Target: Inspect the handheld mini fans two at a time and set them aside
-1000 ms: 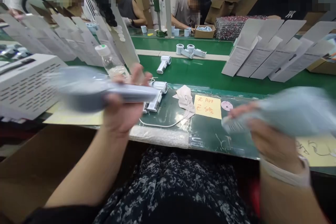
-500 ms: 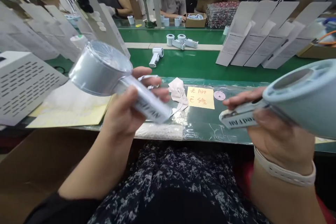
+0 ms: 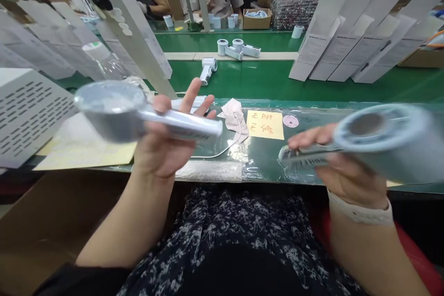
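In my left hand [image 3: 166,148] is a handheld fan [image 3: 111,111] with a grey-blue round head; its handle points right, gripped between thumb and palm with some fingers raised. My right hand [image 3: 347,166] holds another handheld fan [image 3: 381,148], pale blue, its head to the right and its lettered handle toward the middle. Both fans are smeared by motion, and both are above the bench edge. Between the hands lie a pinkish cloth [image 3: 234,118] with a white cord and a yellow note [image 3: 265,125] with red handwriting. Partly hidden behind my left fingers is another pale object on the bench.
Several fans [image 3: 208,70] lie on the green conveyor belt [image 3: 256,74]. Upright white boxes [image 3: 329,41] line the right; others stand left, beside a slotted white metal case [image 3: 31,115]. A clear bottle [image 3: 104,58] stands behind the left fan. People sit across the belt.
The left fan has swung from slanting to nearly level, moving left and down, and my left fingers have spread. My right hand has shifted left with its fan, which has turned slightly.
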Motion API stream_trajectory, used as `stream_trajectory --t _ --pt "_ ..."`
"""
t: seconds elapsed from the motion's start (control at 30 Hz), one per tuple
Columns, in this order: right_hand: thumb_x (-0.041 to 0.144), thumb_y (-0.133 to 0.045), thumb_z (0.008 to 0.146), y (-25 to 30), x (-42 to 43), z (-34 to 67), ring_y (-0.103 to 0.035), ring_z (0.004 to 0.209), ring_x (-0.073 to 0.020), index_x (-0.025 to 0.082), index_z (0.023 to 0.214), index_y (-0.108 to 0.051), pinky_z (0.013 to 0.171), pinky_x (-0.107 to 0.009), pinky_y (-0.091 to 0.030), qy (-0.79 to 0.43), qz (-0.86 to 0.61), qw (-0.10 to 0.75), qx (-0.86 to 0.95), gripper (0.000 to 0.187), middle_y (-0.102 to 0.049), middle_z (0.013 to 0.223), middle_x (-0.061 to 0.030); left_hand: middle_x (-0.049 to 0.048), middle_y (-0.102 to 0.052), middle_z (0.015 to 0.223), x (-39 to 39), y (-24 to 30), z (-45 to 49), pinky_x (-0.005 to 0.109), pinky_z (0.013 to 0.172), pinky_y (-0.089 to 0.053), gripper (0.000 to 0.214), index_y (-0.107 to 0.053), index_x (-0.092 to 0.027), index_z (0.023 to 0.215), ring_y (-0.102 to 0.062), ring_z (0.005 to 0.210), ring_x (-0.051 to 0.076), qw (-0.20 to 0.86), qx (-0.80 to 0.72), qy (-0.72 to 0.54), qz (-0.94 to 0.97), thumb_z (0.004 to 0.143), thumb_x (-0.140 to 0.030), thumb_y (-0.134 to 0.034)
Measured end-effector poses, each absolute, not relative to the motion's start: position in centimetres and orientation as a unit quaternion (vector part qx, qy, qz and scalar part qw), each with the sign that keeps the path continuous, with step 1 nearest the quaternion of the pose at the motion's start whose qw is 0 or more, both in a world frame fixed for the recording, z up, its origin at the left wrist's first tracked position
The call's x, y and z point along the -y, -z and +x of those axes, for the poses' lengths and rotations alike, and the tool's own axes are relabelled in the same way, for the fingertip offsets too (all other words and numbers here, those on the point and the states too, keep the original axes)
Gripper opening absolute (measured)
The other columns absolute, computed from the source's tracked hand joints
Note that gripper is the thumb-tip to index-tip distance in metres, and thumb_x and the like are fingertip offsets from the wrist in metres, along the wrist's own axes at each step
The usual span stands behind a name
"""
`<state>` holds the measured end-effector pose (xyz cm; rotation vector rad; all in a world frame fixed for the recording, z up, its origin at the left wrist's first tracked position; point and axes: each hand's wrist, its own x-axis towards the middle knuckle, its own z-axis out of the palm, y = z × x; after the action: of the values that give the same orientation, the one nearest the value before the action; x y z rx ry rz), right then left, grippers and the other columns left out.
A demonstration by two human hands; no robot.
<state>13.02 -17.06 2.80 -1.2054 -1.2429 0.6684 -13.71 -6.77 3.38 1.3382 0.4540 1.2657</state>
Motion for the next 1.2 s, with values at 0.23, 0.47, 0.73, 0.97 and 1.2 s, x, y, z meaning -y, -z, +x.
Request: stream_trajectory --t 0.23,0.47,0.73,0.97,1.2 --pt "0.040 -0.081 0.079 -2.6 16.6 11.8 -0.074 0.084 -0.0254 0.029 0.088 -0.074 0.079 -0.046 -0.064 -0.418 -0.399 0.661 0.478 0.016 -0.075 0.083 -0.0014 -0.0002 -0.074 0.112 7.4 -2.4 -12.7 0.049 0.105 -0.053 0.025 -0.067 -0.025 0.083 -0.068 0.113 0.025 0.573 -0.196 -0.532 0.592 0.072 -0.035 -0.086" --pt "0.048 -0.088 0.066 -1.0 15.2 11.4 -0.062 0.067 -0.0180 0.027 0.090 -0.070 0.062 -0.037 -0.059 -0.472 -0.424 0.680 0.368 0.036 -0.063 0.076 0.0015 -0.0040 -0.072 0.077 6.8 -3.1 -12.4 0.031 0.075 -0.065 0.046 -0.068 -0.024 0.092 -0.069 0.067 0.013 0.710 -0.225 -0.504 0.437 0.061 -0.050 -0.091" --pt "0.036 -0.080 0.073 1.3 15.1 9.2 -0.067 0.080 -0.0232 0.025 0.096 -0.068 0.073 -0.042 -0.062 -0.643 -0.442 0.577 0.243 0.028 -0.069 0.088 -0.0038 0.0113 -0.074 0.106 8.0 1.1 -9.6 0.027 0.073 -0.062 0.062 -0.062 -0.016 0.075 -0.073 0.091 0.020 0.834 -0.254 -0.403 0.278 0.076 -0.078 -0.062" --pt "0.041 -0.085 0.072 0.5 15.7 6.9 -0.067 0.094 -0.0248 0.027 0.106 -0.067 0.083 -0.045 -0.064 -0.618 -0.423 0.593 0.295 0.041 -0.067 0.117 -0.0059 0.0140 -0.072 0.110 8.7 2.6 -8.0 0.045 0.106 -0.048 0.082 -0.068 -0.019 0.094 -0.058 0.126 0.034 0.829 -0.224 -0.378 0.345 0.063 -0.094 -0.053" --pt "0.042 -0.084 0.074 2.0 15.5 6.1 -0.067 0.106 -0.0278 0.037 0.148 -0.040 0.097 -0.052 -0.058 -0.585 -0.429 0.620 0.298 0.086 -0.065 0.120 -0.0061 0.0084 -0.071 0.089 9.2 2.4 -7.6 0.031 0.068 -0.056 0.077 -0.065 -0.018 0.089 -0.069 0.094 0.026 0.825 -0.260 -0.371 0.337 0.057 -0.089 -0.065"
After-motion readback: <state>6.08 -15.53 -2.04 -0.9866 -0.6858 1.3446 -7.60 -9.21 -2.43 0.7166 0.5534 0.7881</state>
